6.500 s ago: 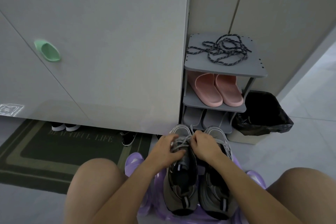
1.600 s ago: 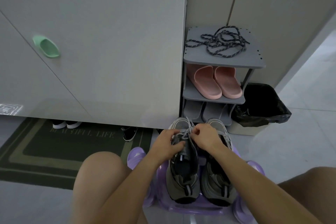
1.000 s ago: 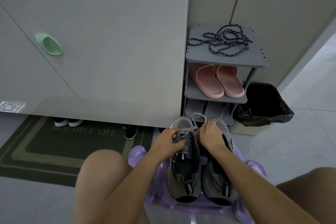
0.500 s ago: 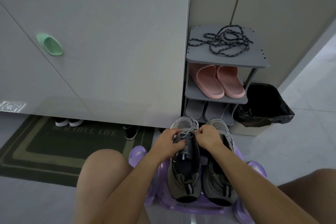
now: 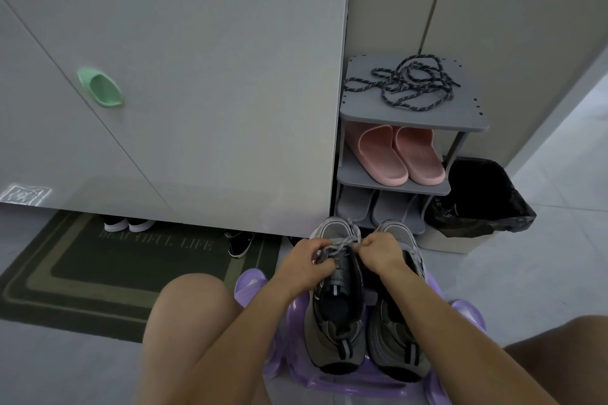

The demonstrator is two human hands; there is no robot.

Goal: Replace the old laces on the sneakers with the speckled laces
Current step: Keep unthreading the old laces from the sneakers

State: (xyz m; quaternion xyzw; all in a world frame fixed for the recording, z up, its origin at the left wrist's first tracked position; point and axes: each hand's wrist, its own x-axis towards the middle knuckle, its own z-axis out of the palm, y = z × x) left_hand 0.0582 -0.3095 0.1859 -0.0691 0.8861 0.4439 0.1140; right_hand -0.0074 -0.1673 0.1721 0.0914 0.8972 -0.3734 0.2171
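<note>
Left hand fingers clamp the sneaker, right hand fingers pinch the old lace; a hard tug could snag it or pull the sneaker off the stool.

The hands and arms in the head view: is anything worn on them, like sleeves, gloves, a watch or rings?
Nothing worn shows. The left hand and right hand have no gloves and no visible ring. The left forearm and right forearm are bare to the picture's edge: no sleeve, watch or band.
</note>
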